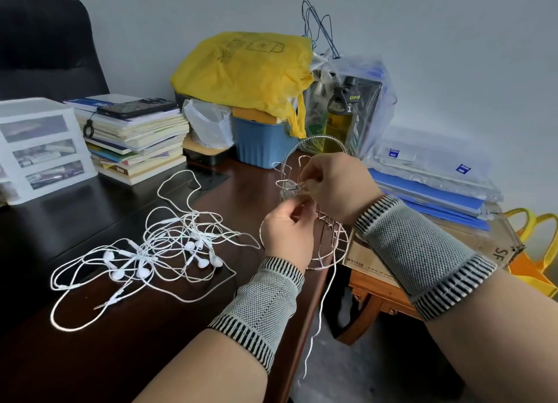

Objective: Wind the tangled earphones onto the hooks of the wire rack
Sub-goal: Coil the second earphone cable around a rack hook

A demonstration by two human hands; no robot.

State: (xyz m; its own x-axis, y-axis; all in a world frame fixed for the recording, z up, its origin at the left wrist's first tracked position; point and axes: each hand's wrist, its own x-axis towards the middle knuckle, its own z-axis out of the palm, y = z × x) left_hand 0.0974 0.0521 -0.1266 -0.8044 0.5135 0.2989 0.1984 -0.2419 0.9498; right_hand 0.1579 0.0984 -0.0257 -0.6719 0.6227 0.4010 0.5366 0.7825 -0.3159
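A silver wire rack (317, 142) with small hooks stands at the right edge of the dark wooden desk (126, 336). My right hand (335, 185) and my left hand (288, 233) meet at a hook on its left side, and both pinch a white earphone cord there. One strand of that cord (324, 297) hangs down past the desk edge toward the floor. A tangled heap of white earphones (157, 248) lies on the desk to the left of my hands, with several earbuds and a plug showing.
Behind the rack stand a blue bin (259, 142), a yellow bag (241, 70) and a clear bag holding a bottle (344, 112). A book stack with a phone (136, 136) and a white drawer unit (39, 149) sit far left. Folders (431, 185) on a cardboard box lie right.
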